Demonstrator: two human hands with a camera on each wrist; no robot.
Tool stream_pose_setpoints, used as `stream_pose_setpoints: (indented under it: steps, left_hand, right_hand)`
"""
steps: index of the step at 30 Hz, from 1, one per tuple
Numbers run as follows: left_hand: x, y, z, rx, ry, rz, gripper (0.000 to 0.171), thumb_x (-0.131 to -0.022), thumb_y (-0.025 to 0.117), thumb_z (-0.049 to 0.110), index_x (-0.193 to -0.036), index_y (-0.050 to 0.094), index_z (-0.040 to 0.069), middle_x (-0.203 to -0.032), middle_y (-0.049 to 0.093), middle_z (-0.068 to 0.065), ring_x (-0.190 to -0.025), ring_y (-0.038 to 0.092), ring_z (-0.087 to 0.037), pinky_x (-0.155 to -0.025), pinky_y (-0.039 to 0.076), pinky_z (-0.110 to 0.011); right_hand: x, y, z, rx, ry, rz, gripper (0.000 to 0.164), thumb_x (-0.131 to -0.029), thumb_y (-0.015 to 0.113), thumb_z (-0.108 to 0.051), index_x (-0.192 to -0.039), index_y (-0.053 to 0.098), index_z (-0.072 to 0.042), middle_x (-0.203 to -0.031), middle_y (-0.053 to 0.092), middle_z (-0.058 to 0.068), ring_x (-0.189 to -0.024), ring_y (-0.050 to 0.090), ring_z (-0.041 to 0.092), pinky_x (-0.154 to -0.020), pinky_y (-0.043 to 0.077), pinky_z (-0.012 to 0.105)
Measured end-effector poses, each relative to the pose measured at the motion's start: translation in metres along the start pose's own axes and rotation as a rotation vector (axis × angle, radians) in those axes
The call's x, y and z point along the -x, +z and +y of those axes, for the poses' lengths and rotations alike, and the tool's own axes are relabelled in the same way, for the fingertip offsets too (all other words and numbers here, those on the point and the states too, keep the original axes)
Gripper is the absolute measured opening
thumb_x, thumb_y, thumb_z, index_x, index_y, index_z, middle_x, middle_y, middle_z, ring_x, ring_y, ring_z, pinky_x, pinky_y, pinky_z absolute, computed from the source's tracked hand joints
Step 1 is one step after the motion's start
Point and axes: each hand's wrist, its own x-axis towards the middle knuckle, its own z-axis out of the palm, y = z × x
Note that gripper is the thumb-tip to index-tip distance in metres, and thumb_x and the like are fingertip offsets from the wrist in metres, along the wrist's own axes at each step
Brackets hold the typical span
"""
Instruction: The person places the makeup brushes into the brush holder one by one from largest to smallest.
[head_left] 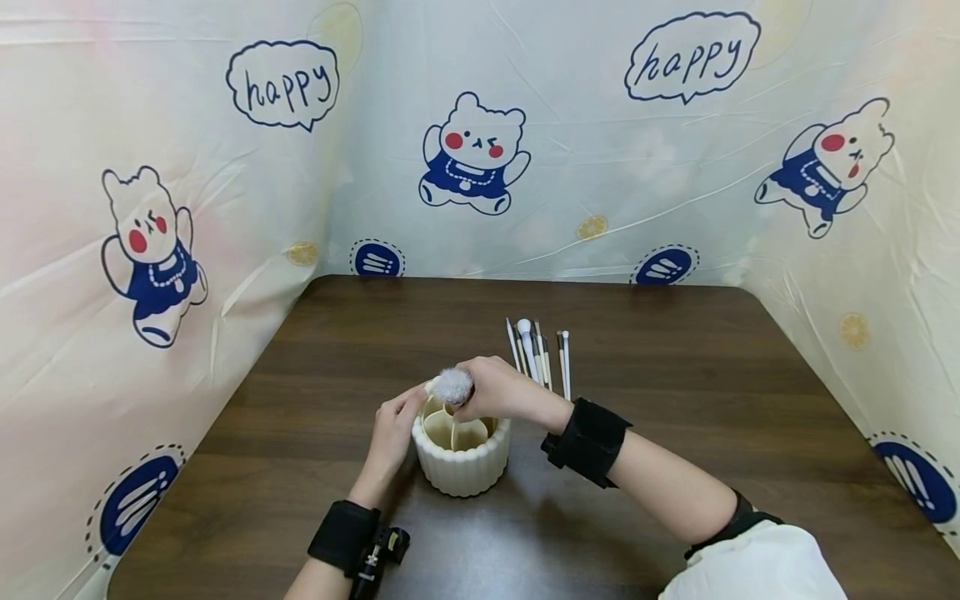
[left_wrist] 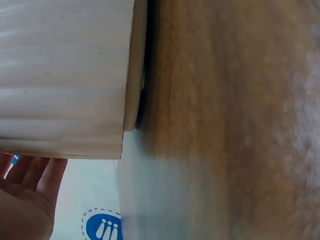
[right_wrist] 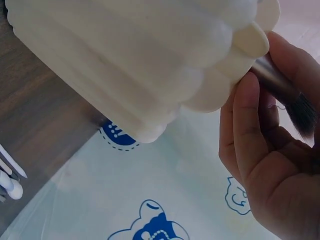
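Note:
A cream makeup brush holder [head_left: 459, 467] with a ribbed wall and several inner compartments stands upright on the table. My right hand [head_left: 491, 387] is over its back rim, pinching a makeup brush [right_wrist: 274, 82] between thumb and fingers. The brush's fluffy grey-tipped head shows in the head view beside the fingers; its lower handle is hidden behind the holder's petal-shaped dividers in the right wrist view. On the holder's left side, my left hand [head_left: 392, 433] rests against the wall, fingertips up at the rim. Its fingers [left_wrist: 49, 180] look straight in the left wrist view.
Several makeup brushes [head_left: 528, 346] lie side by side on the dark wooden table [head_left: 360, 333], behind and right of the holder, partly hidden by the right forearm. A printed cloth [head_left: 570, 150] with bears hangs around the table's back and sides.

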Motion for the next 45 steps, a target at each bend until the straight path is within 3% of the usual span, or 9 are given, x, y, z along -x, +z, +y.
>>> stream_pose_setpoints:
  steps: [10,18,21,27,30,35,40,45]
  left_hand:
    - [0.001,0.0,0.0,-0.007,0.0,-0.004,0.039,-0.098,0.048,0.029,-0.124,0.064,0.005,-0.128,0.062,-0.015,-0.123,0.055,-0.03,-0.105,0.043,-0.046]
    - [0.003,0.002,0.0,-0.024,0.005,0.015,0.039,-0.098,0.049,0.026,-0.124,0.063,0.002,-0.127,0.063,-0.017,-0.123,0.055,-0.031,-0.105,0.043,-0.046]
    - [0.003,0.002,0.0,-0.021,0.003,0.014,0.038,-0.098,0.049,0.026,-0.124,0.063,0.002,-0.127,0.063,-0.016,-0.124,0.055,-0.031,-0.105,0.042,-0.045]
    - [0.003,0.002,0.001,-0.015,-0.018,0.004,0.041,-0.098,0.048,0.028,-0.126,0.061,0.0,-0.129,0.06,-0.018,-0.125,0.053,-0.032,-0.107,0.041,-0.045]
    - [0.004,0.002,0.002,-0.01,-0.028,0.009,0.043,-0.098,0.049,0.029,-0.127,0.06,-0.001,-0.13,0.059,-0.019,-0.126,0.052,-0.032,-0.108,0.04,-0.045]
    - [0.005,0.001,0.001,-0.008,-0.031,0.015,0.042,-0.098,0.049,0.029,-0.127,0.06,0.001,-0.13,0.06,-0.017,-0.126,0.053,-0.031,-0.108,0.04,-0.044]
    - [0.004,0.002,0.0,-0.023,-0.014,0.022,0.041,-0.099,0.048,0.027,-0.125,0.061,-0.001,-0.128,0.061,-0.019,-0.124,0.054,-0.033,-0.107,0.041,-0.045]
    - [0.003,0.004,0.0,-0.032,-0.019,0.033,0.041,-0.097,0.048,0.025,-0.124,0.062,-0.003,-0.127,0.061,-0.021,-0.123,0.054,-0.033,-0.107,0.041,-0.046]
  right_hand:
    - [0.003,0.0,0.002,-0.036,-0.008,-0.013,0.033,-0.074,0.079,-0.011,-0.104,0.064,-0.005,-0.097,0.066,0.008,-0.088,0.06,0.017,-0.078,0.049,0.026]
    - [0.005,-0.004,0.005,-0.033,-0.051,-0.066,0.029,-0.078,0.076,-0.009,-0.103,0.06,-0.005,-0.093,0.063,0.006,-0.079,0.056,0.01,-0.071,0.046,0.019]
    - [0.005,-0.006,0.008,-0.023,-0.067,-0.076,0.026,-0.079,0.072,-0.005,-0.102,0.06,-0.004,-0.091,0.062,0.005,-0.077,0.054,0.008,-0.07,0.044,0.018]
    - [0.004,-0.017,0.014,-0.106,-0.054,-0.085,0.023,-0.083,0.056,0.005,-0.105,0.062,0.0,-0.096,0.065,0.01,-0.085,0.059,0.012,-0.075,0.048,0.018]
    - [0.0,-0.027,0.018,-0.137,-0.027,-0.032,0.021,-0.086,0.053,0.002,-0.105,0.064,0.001,-0.097,0.068,0.013,-0.088,0.062,0.015,-0.076,0.049,0.019]
    - [-0.013,-0.044,0.032,-0.152,0.09,0.142,0.02,-0.088,0.056,-0.007,-0.103,0.067,0.0,-0.097,0.069,0.012,-0.085,0.06,0.016,-0.074,0.046,0.021]
    - [-0.026,-0.054,0.057,-0.188,0.233,0.323,0.021,-0.09,0.058,-0.014,-0.102,0.07,-0.002,-0.1,0.069,0.012,-0.087,0.059,0.019,-0.078,0.047,0.027]
    - [-0.036,-0.054,0.086,-0.22,0.314,0.486,0.019,-0.092,0.057,-0.01,-0.102,0.07,0.0,-0.103,0.069,0.016,-0.085,0.059,0.023,-0.077,0.047,0.031]
